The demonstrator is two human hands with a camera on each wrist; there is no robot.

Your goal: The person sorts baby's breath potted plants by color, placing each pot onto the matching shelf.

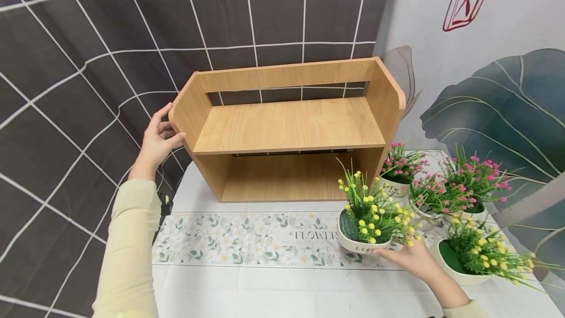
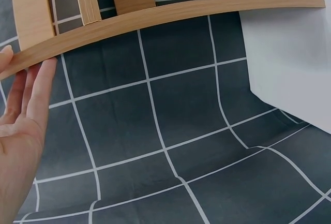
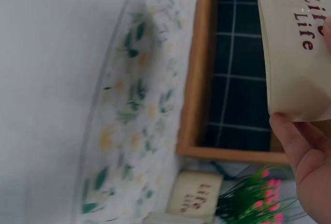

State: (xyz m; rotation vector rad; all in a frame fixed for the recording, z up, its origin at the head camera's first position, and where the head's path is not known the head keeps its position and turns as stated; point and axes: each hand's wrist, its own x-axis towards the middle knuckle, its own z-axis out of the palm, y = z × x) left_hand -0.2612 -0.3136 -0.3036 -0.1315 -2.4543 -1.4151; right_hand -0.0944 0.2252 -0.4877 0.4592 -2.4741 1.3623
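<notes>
A light wooden two-tier shelf (image 1: 287, 126) stands at the back of the table. My left hand (image 1: 164, 134) lies flat against its left side panel, fingers straight, thumb on the front edge. The left wrist view shows those fingers (image 2: 36, 94) touching the curved panel edge (image 2: 155, 17). My right hand (image 1: 406, 256) grips the base of a white pot of yellow flowers (image 1: 364, 232) in front of the shelf's lower right corner. In the right wrist view the pot (image 3: 295, 53), printed "Life", sits above my fingers (image 3: 305, 151), with the shelf frame (image 3: 196, 79) behind it.
Three pots of pink flowers (image 1: 399, 173) (image 1: 470, 195) (image 1: 425, 202) and another yellow one (image 1: 468, 261) crowd the table's right side. A floral runner (image 1: 247, 239) crosses the white tablecloth. A dark grid cloth (image 1: 66, 112) hangs behind and left; the table's left edge is near my forearm.
</notes>
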